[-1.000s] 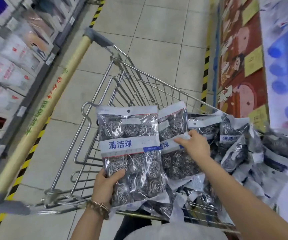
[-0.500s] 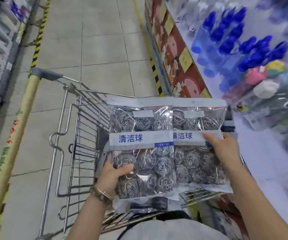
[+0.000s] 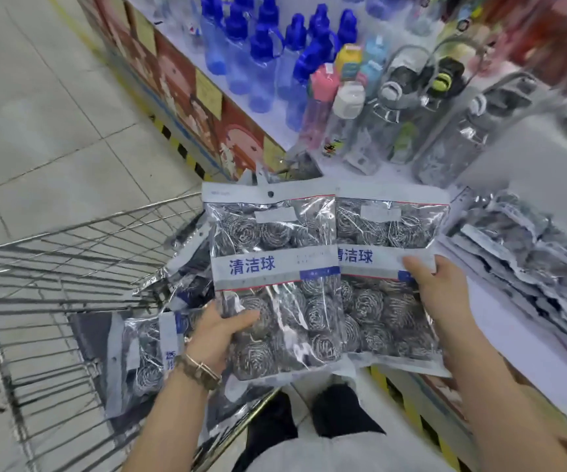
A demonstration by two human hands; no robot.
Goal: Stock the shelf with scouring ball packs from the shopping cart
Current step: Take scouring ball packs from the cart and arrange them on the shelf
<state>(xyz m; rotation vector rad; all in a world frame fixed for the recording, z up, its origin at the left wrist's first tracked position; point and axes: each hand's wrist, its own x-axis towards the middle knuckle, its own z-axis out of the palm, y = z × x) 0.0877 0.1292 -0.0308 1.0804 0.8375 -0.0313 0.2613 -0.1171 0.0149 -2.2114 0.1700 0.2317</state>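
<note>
We gripped left pack [image 3: 275, 267] in left hand [image 3: 222, 330], right pack [image 3: 389, 308] in right hand [image 3: 435, 286], long axes toward 12; shelf pile [image 3: 524, 257] lay at 3 o'clock, nearer right hand.

Floor [image 3: 54, 107]: pale grey square tiles, dark grout lines
Base panel [image 3: 176, 76]: red, cartoon print, yellow tags
Floor marking [image 3: 178, 149]: yellow-and-black striped strip along the base panel
Light: even, diffuse

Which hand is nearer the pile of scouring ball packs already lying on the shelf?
Right. The right hand holds one pack just beside the pile; the left hand grips the other pack farther off, by the cart.
</note>
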